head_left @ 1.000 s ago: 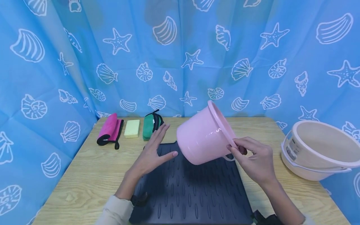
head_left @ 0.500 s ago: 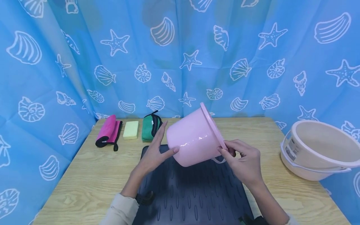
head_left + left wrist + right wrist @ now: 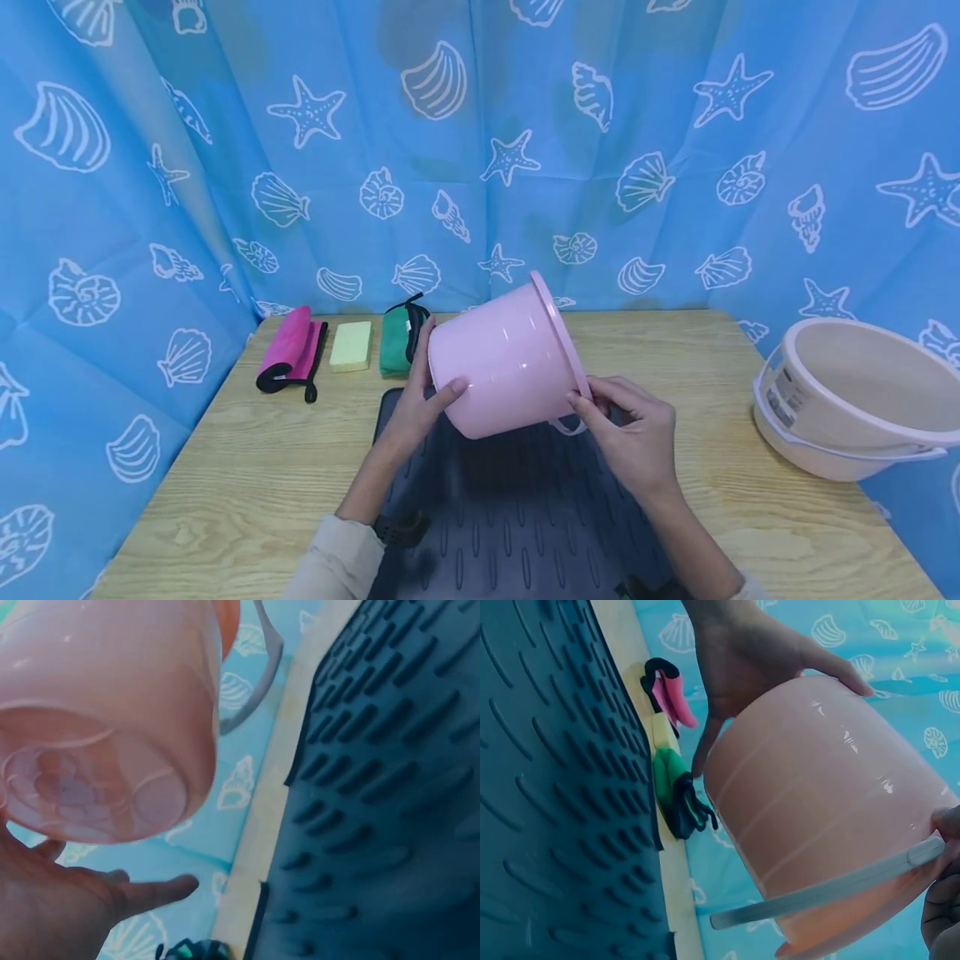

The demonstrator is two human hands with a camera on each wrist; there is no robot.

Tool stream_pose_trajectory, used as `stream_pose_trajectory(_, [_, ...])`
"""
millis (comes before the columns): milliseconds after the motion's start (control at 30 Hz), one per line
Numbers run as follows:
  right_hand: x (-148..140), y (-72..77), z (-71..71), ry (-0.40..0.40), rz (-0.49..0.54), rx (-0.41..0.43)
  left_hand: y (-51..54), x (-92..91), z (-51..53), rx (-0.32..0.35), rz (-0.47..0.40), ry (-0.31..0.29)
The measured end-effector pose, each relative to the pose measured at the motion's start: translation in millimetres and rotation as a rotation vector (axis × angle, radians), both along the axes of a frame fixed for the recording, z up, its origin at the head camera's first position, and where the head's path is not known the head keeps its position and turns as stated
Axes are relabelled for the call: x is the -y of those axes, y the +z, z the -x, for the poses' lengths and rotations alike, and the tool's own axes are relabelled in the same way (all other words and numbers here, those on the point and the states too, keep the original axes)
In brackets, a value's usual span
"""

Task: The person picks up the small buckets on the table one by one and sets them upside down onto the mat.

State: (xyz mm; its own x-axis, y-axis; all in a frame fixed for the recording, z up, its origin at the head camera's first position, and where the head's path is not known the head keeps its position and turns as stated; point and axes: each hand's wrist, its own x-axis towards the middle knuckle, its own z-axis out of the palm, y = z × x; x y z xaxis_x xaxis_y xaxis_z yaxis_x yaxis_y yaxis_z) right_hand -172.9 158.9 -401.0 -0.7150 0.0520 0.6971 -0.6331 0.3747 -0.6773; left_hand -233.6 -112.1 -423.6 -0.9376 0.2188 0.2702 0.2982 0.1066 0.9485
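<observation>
Blue curtain [image 3: 330, 225] printed with white shells and starfish is hung behind a wooden table [image 3: 225, 467], on which a ribbed black mat [image 3: 495, 542] is laid. Above the mat, a pink bucket [image 3: 502, 362] is held tilted, its base turned toward the left and its rim toward the right. That rim is pinched between the thumb and fingers of the right hand [image 3: 633, 437]. At the base, the left hand [image 3: 412, 412] is spread, its thumb extended along the side. Farther back, a pink cloth [image 3: 296, 350], a yellow sponge [image 3: 351, 346] and a green cloth [image 3: 395, 340] are lined up; a cream bucket [image 3: 825, 421] is placed at the right.
</observation>
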Motion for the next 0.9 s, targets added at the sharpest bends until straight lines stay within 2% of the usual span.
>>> stream_pose_trajectory(167, [6, -2.2, 1.1, 0.02, 0.05, 0.013, -2.1, -3.5, 3.8, 0.017, -0.147, -0.031])
stream_pose_trajectory(333, [10, -2.1, 0.5, 0.054, 0.055, 0.046, -0.3, 1.6, 4.5, -0.007, -0.249, -0.021])
stream_pose_trajectory(467, [12, -2.4, 1.1, 0.079, 0.047, 0.067, 5.5, 9.5, 2.0, -0.033, -0.25, -0.032])
stream_pose_trajectory(667, [13, -1.7, 0.1, 0.094, 0.047, 0.094, 8.7, 17.2, -3.3, 0.002, -0.236, -0.119])
stream_pose_trajectory(767, [15, -1.6, -1.2, 0.104, 0.039, 0.122, 8.8, 20.5, -4.9, 0.01, -0.245, -0.111])
stream_pose_trajectory(900, [16, 0.1, -4.9, 0.089, -0.082, 0.11, 12.7, 29.1, -8.8, -0.017, -0.24, -0.079])
